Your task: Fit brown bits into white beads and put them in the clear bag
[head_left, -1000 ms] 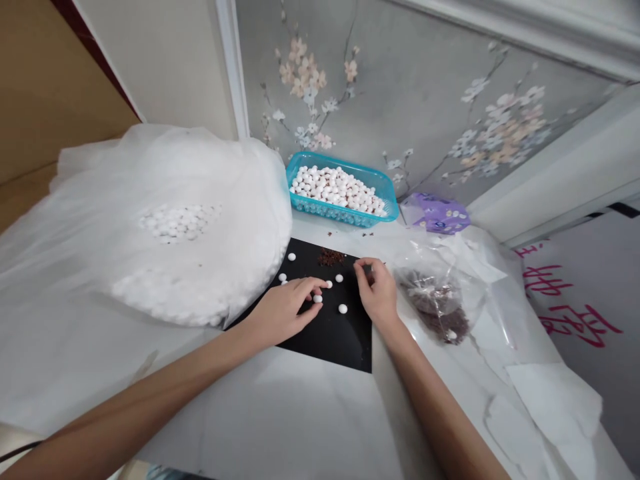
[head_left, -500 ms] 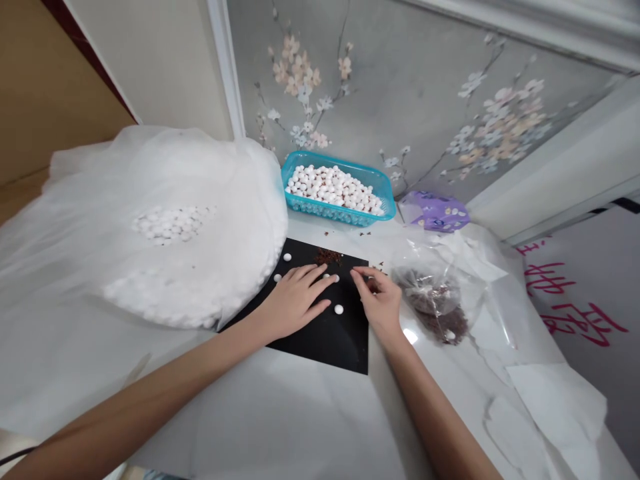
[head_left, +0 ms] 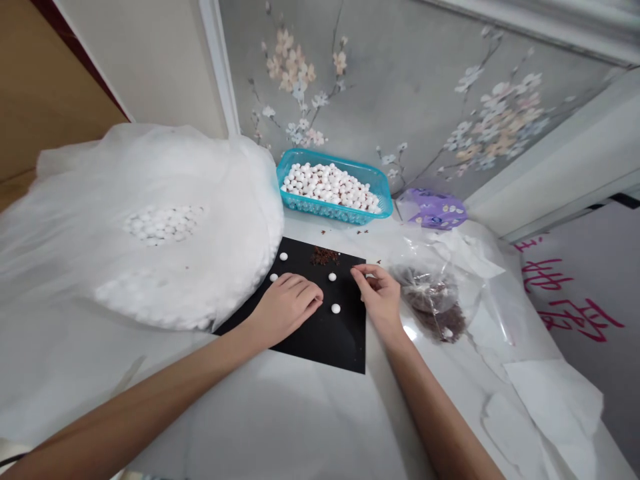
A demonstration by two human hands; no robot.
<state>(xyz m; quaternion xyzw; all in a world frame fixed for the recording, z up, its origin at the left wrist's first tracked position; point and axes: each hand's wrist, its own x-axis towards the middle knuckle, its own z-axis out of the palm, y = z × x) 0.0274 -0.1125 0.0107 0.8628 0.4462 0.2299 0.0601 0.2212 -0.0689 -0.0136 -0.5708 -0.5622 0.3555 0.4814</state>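
Observation:
On the black sheet (head_left: 320,343) lie several white balls, one of them (head_left: 335,309) between my hands, and a small heap of reddish-brown bits (head_left: 325,255) near its back edge. My left hand (head_left: 293,303) is over the sheet's left part, fingers curled together; whatever they may hold is hidden. At the right edge of the sheet my right hand (head_left: 379,293) has thumb and forefinger pinched, and what is between the tips is too small to name.
A blue basket (head_left: 335,215) full of white balls stands at the back. The big white bag (head_left: 200,167) of balls fills the left. To the right are a clear bag of brown bits (head_left: 435,300), a purple packet (head_left: 435,210) and white paper (head_left: 555,393).
My left hand has drawn back a little to the left, and its spread fingers have curled together, uncovering a white ball. My right hand has kept its pinch.

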